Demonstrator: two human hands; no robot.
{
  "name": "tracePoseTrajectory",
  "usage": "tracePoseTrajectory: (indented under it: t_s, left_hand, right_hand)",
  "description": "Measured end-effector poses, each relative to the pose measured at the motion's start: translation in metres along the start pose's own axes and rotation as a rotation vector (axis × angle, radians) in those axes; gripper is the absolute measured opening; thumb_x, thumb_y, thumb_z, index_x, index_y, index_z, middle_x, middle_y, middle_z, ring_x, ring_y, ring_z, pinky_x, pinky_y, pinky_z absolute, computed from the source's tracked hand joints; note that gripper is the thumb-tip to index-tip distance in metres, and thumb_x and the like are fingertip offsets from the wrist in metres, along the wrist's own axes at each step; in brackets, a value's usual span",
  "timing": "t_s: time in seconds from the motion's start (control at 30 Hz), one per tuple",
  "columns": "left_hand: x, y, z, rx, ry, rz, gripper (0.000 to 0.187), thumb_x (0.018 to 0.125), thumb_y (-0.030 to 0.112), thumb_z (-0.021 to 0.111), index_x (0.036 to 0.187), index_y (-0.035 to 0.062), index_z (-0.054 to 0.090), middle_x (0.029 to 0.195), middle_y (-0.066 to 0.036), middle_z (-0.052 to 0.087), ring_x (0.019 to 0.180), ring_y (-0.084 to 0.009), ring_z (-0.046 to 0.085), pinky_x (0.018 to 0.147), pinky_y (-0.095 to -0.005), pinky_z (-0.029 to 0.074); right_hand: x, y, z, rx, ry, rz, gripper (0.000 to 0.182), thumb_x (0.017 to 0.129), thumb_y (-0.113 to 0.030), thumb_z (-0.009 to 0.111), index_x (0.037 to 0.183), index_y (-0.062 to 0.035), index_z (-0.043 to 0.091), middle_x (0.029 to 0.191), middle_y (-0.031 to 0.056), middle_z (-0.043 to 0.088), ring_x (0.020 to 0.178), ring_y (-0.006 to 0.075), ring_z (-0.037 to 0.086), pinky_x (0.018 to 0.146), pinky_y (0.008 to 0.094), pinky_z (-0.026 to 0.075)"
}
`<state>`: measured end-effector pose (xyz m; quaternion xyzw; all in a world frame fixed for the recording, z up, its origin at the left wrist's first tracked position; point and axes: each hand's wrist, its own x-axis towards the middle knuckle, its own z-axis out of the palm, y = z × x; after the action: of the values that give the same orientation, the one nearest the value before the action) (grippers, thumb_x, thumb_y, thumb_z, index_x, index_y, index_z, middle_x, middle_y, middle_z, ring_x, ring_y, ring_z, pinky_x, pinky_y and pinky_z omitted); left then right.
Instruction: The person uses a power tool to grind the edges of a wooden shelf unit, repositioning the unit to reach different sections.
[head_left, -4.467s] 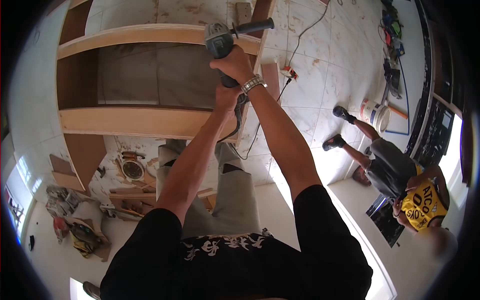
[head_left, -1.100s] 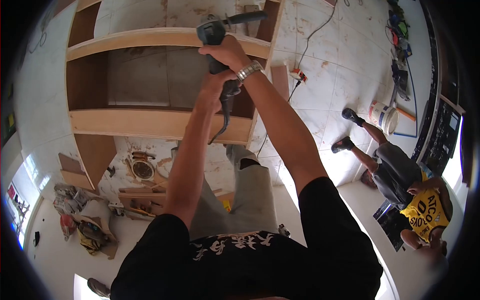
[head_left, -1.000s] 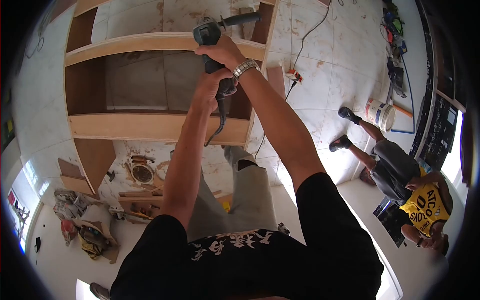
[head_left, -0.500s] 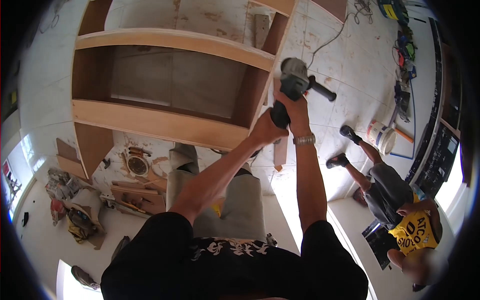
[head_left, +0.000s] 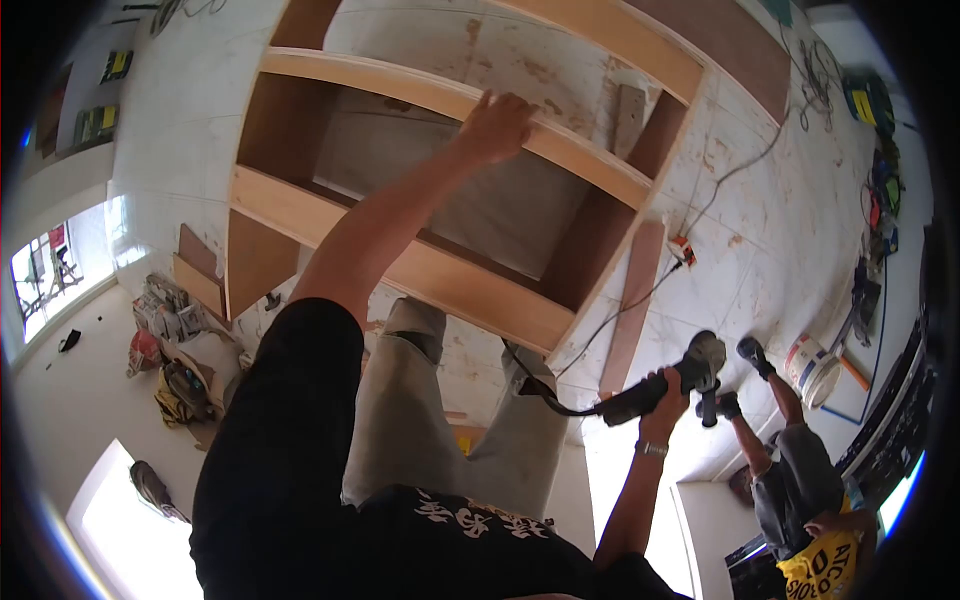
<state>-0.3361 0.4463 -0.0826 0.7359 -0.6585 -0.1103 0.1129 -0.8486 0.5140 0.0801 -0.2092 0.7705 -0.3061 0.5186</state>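
My right hand (head_left: 662, 408) is wrapped around an angle grinder (head_left: 706, 356), held off to the right of my legs. A side handle sticks out near its head, and a black cord trails from its rear end. My left hand (head_left: 498, 128) lies on the middle rail of a wooden cabinet frame (head_left: 440, 278), fingers curled over the rail's edge. The frame rests before my knees, its open compartments showing the tiled floor. A long wooden strip (head_left: 632, 310) lies beside its right end.
A cord with an orange connector (head_left: 682, 250) crosses the floor on the right. Farther right are a white bucket (head_left: 810, 370) and a seated person in a yellow shirt (head_left: 820, 572). Bags (head_left: 180, 385) lie at left, and a brown board (head_left: 715, 45) is at the top.
My left hand has left the grinder and moved onto the frame's middle rail. My right hand has swung the grinder down and right, away from the frame. The camera view has shifted.
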Motion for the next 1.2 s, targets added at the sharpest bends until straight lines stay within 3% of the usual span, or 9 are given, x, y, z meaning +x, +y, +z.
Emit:
tracePoseTrajectory:
  t_s: [0.13,0.4,0.6,0.7,0.77,0.83,1.03,1.17,1.2]
  left_hand:
    - [-0.009,-0.067,-0.054,-0.008,-0.325,0.007,0.040,0.103,0.026,0.055,0.141,0.0130,0.056,0.142,-0.009,0.056,0.139,-0.0285,0.048,0.122,-0.0510,0.032]
    - [-0.070,-0.279,-0.114,0.291,-0.287,-0.218,0.044,0.104,0.028,0.050,0.146,0.0155,0.054,0.149,-0.007,0.052,0.140,-0.0268,0.047,0.123,-0.0519,0.029]
    - [-0.092,-0.441,-0.157,0.494,-0.423,-0.517,0.045,0.097,0.019,0.060,0.142,0.0186,0.054,0.141,-0.002,0.059,0.134,-0.0276,0.054,0.104,-0.0540,0.049]
    - [-0.070,-0.477,-0.188,0.699,-0.683,-0.486,0.056,0.086,0.018,0.077,0.139,0.0214,0.058,0.138,0.000,0.060,0.128,-0.0268,0.057,0.097,-0.0478,0.054]
    - [-0.069,-0.508,-0.192,0.541,-0.628,-0.462,0.064,0.080,0.008,0.081,0.138,0.0247,0.060,0.137,0.001,0.061,0.127,-0.0279,0.060,0.100,-0.0470,0.055]
    - [-0.066,-0.517,-0.195,0.591,-0.654,-0.363,0.053,0.084,0.007,0.074,0.133,0.0247,0.064,0.134,0.001,0.063,0.127,-0.0260,0.061,0.099,-0.0442,0.056]
    - [-0.073,-0.512,-0.236,0.418,-0.336,-0.531,0.039,0.091,0.002,0.057,0.123,0.0222,0.069,0.121,-0.002,0.068,0.118,-0.0236,0.066,0.099,-0.0411,0.054]
    - [-0.091,-0.530,-0.227,0.569,-0.339,-0.289,0.031,0.099,0.013,0.060,0.127,0.0245,0.068,0.118,-0.001,0.065,0.122,-0.0217,0.061,0.095,-0.0394,0.054]
    - [-0.089,-0.529,-0.224,0.599,-0.411,-0.333,0.030,0.100,0.022,0.063,0.130,0.0249,0.067,0.119,0.000,0.064,0.124,-0.0217,0.059,0.093,-0.0407,0.054]
  right_hand:
    - [-0.055,0.007,0.010,-0.001,0.041,-0.002,0.027,0.084,-0.016,0.076,0.100,0.0024,0.063,0.089,0.0097,0.066,0.077,0.0236,0.068,0.072,0.0357,0.060]
    - [-0.158,0.031,0.113,0.076,-0.020,0.017,0.030,0.087,-0.020,0.075,0.103,0.0018,0.061,0.091,0.0098,0.066,0.080,0.0223,0.067,0.073,0.0375,0.060]
    - [-0.196,0.044,0.167,0.034,-0.018,-0.008,0.033,0.086,-0.017,0.074,0.108,0.0035,0.061,0.094,0.0106,0.066,0.080,0.0210,0.067,0.072,0.0355,0.059]
    - [-0.200,0.047,0.172,-0.016,-0.063,-0.003,0.033,0.086,-0.015,0.073,0.110,0.0029,0.061,0.095,0.0104,0.067,0.080,0.0211,0.067,0.072,0.0358,0.059]
    - [-0.202,0.046,0.173,-0.039,-0.083,-0.016,0.033,0.086,-0.015,0.073,0.111,0.0028,0.061,0.096,0.0104,0.067,0.081,0.0214,0.067,0.072,0.0362,0.060]
    - [-0.208,0.048,0.181,-0.047,-0.073,-0.021,0.035,0.085,-0.014,0.073,0.112,0.0034,0.060,0.096,0.0106,0.067,0.081,0.0218,0.067,0.073,0.0367,0.060]
    - [-0.226,0.051,0.179,-0.061,-0.010,-0.030,0.041,0.087,-0.020,0.074,0.114,0.0059,0.059,0.099,0.0131,0.069,0.086,0.0237,0.070,0.074,0.0385,0.062]
    - [-0.226,0.058,0.175,-0.053,0.008,0.006,0.042,0.087,-0.019,0.074,0.117,0.0055,0.057,0.099,0.0128,0.069,0.085,0.0234,0.069,0.073,0.0382,0.061]
    - [-0.227,0.059,0.176,-0.059,0.014,0.021,0.042,0.087,-0.018,0.074,0.118,0.0054,0.057,0.099,0.0127,0.068,0.085,0.0232,0.069,0.073,0.0380,0.061]
